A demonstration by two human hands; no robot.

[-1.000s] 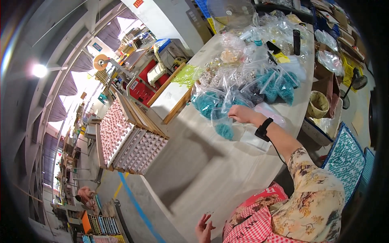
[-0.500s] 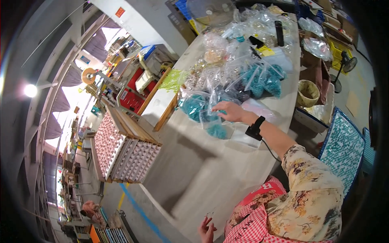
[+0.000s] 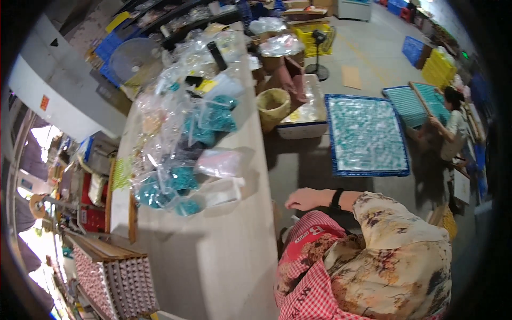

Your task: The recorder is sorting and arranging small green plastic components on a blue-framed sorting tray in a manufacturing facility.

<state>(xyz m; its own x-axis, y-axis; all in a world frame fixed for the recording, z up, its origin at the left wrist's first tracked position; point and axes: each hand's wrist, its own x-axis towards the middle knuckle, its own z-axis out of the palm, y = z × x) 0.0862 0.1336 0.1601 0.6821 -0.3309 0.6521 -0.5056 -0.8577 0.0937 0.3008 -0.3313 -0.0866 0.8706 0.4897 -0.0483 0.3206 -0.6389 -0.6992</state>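
My right hand, with a black band on its wrist, is held at the right edge of the long pale table, above my red checked apron. Its fingers bend downward and are blurred, so what is in them, if anything, does not show. A small white thing lies just below it, too indistinct to name. My left hand is out of view. Clear bags of teal pieces, a bag of pale pink material and a white packet lie apart from my hand on the table.
Beyond the table edge stand a yellowish bucket, a white bin, a blue-rimmed teal-and-white panel and a black fan. Another person handles teal panels at right. Stacked trays stand at lower left.
My right hand has left the bags of teal pieces and drawn back to the table's right edge. The view has swung right, and my left hand has gone out of it.
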